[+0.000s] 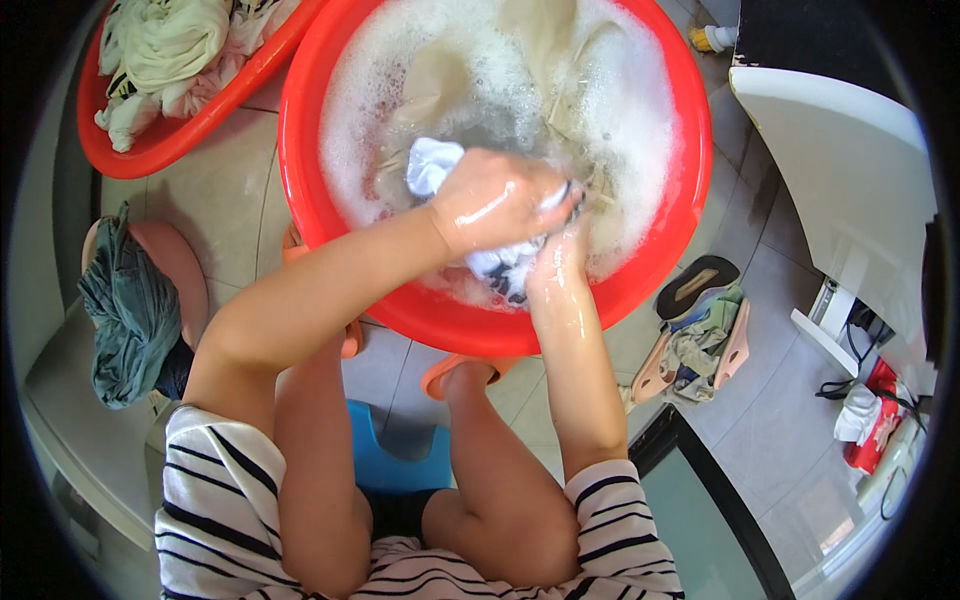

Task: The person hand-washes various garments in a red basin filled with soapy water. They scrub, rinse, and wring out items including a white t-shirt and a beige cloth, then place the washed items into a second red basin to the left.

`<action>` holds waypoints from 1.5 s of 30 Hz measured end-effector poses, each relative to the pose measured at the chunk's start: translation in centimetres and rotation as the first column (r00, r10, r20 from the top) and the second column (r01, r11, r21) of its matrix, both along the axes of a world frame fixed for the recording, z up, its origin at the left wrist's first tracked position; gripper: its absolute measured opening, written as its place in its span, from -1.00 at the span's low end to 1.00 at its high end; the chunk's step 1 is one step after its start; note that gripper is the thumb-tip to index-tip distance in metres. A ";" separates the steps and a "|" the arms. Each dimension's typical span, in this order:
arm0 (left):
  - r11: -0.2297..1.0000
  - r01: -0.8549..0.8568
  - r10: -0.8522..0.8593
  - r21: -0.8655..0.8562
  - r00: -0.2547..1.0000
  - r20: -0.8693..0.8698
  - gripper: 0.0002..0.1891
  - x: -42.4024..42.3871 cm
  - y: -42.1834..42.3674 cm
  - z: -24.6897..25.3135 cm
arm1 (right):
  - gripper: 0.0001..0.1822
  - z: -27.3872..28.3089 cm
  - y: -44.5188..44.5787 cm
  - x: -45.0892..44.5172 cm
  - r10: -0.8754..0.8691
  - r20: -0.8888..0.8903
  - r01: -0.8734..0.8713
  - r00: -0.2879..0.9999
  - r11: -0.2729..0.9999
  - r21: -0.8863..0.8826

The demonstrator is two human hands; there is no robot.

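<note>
A large red plastic basin (pixel 306 180) of sudsy water stands before me, with beige fabric (pixel 435 82) partly under the foam. My left hand (pixel 499 196) is closed on a wet white cloth with dark markings (pixel 433 165), above the near half of the basin. Part of the cloth hangs out on the left of that hand, and more of it shows below, close to the rim. My right hand (pixel 568 225) meets the left one at the same cloth; its fingers are mostly hidden behind the left hand and the cloth. Both forearms are wet.
A smaller red basin (pixel 172 154) with pale laundry stands at the upper left. A pink container (pixel 180 262) with teal cloth is at the left. Slippers with small fabric items (pixel 694 345) lie on the tiles at the right. A blue stool (pixel 401 461) is beneath me.
</note>
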State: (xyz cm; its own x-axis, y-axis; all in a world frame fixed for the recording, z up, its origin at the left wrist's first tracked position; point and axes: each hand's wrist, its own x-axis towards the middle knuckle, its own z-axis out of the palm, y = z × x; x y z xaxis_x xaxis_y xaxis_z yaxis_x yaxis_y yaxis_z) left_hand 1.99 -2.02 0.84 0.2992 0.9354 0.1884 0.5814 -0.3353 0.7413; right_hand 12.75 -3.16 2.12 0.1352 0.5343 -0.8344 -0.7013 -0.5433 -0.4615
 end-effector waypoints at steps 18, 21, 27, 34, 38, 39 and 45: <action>0.936 0.104 -0.305 -0.337 0.720 -0.624 -0.57 -1.5 1.3 -8.3 | -0.58 -11.7 -2.0 5.5 0.253 0.883 -0.723 -0.395 0.508 -0.469; 0.793 -0.043 -0.136 -0.607 0.960 -0.245 -0.48 -1.1 2.1 -6.2 | -0.58 -12.7 -1.0 5.8 0.316 0.862 -0.697 -0.396 0.508 -0.506; 0.547 -0.001 -0.015 -0.837 1.000 -0.011 -0.52 -1.5 2.8 -9.3 | -0.55 -11.6 1.1 3.9 0.250 0.691 -0.472 0.678 0.869 0.149; 0.989 0.142 -0.132 -0.029 0.966 0.222 -0.83 1.9 -1.5 0.8 | -0.51 -8.2 0.5 4.2 0.325 -0.289 -0.106 0.901 0.809 0.578; 1.000 0.021 -0.022 0.011 0.997 0.077 -0.85 0.3 1.3 -0.8 | -0.59 -3.1 0.7 1.0 0.191 -0.013 -0.183 0.981 0.955 0.233; 0.993 -0.044 0.047 -0.108 0.999 0.021 -0.85 0.4 1.7 -1.0 | -0.60 -2.2 0.8 0.5 0.180 0.113 -0.191 0.977 0.977 0.091; 0.980 0.187 -0.182 -0.071 0.981 0.075 -0.82 2.3 -2.2 1.9 | -0.62 -5.1 -0.5 4.3 0.208 -0.086 -0.186 0.974 0.960 0.212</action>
